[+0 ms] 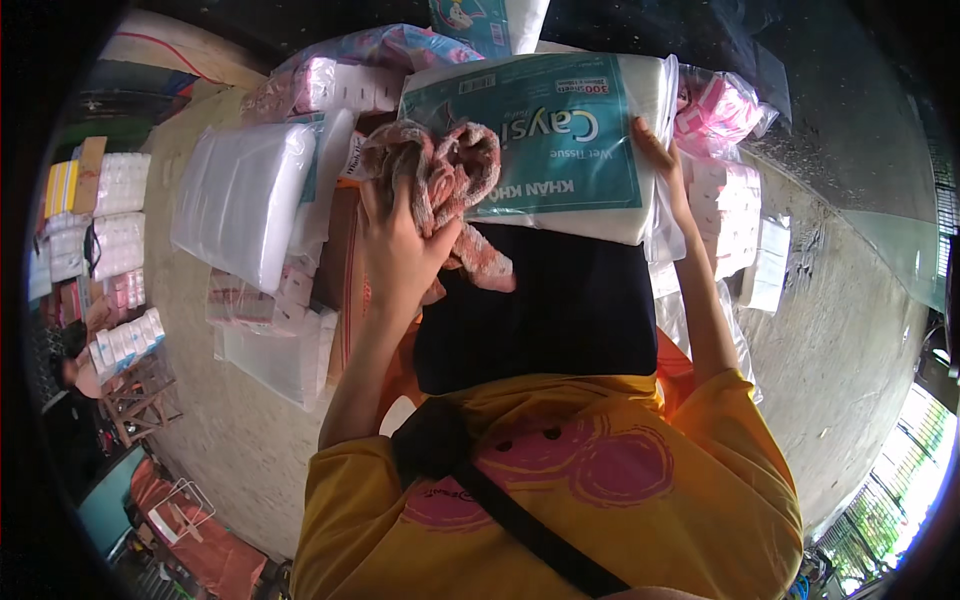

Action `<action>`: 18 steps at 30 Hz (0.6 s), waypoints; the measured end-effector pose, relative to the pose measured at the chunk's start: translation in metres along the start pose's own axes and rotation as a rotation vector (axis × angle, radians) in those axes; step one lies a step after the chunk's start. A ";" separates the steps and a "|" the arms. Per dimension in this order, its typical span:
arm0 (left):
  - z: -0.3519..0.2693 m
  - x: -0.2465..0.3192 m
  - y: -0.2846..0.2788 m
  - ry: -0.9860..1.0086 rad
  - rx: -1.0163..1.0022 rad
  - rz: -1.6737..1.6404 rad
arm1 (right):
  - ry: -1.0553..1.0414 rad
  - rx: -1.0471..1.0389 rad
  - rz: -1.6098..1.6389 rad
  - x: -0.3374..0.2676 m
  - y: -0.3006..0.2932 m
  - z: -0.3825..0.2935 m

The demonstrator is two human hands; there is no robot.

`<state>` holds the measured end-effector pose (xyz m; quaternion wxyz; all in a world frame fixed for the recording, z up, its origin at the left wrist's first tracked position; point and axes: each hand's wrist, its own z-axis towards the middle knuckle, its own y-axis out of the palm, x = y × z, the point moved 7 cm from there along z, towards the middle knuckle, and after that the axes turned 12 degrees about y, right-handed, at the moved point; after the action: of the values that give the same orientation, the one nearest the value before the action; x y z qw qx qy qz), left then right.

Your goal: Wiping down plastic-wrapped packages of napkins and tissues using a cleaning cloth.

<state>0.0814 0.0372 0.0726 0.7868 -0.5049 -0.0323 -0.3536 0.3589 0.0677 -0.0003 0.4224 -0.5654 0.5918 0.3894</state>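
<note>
A plastic-wrapped pack of dry wipes (570, 176), with a teal printed panel upside down to me, lies tilted over my lap. My left hand (405, 232) holds a bunched pink-brown terry cloth (469, 161) against the pack's left part; one end of the cloth hangs below the pack's near edge. My right hand (660, 154) grips the pack's right edge, its thumb on the top face and its other fingers partly hidden behind the clear wrapping. Just left of my left hand, a white wrapped pack (240, 195) rests on other packs.
A cardboard box (343, 285) stands left of my legs. Wrapped tissue packs (720, 210) are stacked at the right, below a pink plastic-wrapped bundle (720, 105). Another teal-and-white pack (480, 28) lies beyond. Far left, a person (86, 371) is beside more packs (127, 341) and a wooden stool (139, 401).
</note>
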 end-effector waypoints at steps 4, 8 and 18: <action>0.034 -0.034 0.011 -0.125 -0.056 0.076 | -0.119 -0.126 -0.023 -0.009 0.005 -0.007; 0.079 -0.136 0.062 -0.206 -0.004 -0.096 | 0.106 0.012 0.005 -0.009 0.009 -0.004; -0.014 -0.141 0.051 -0.554 0.281 -0.813 | 0.174 0.068 0.376 0.010 0.000 0.009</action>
<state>0.0022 0.1122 -0.0312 0.6078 -0.4154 -0.4809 -0.4762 0.3593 0.0726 -0.0130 0.3081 -0.4620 0.7340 0.3909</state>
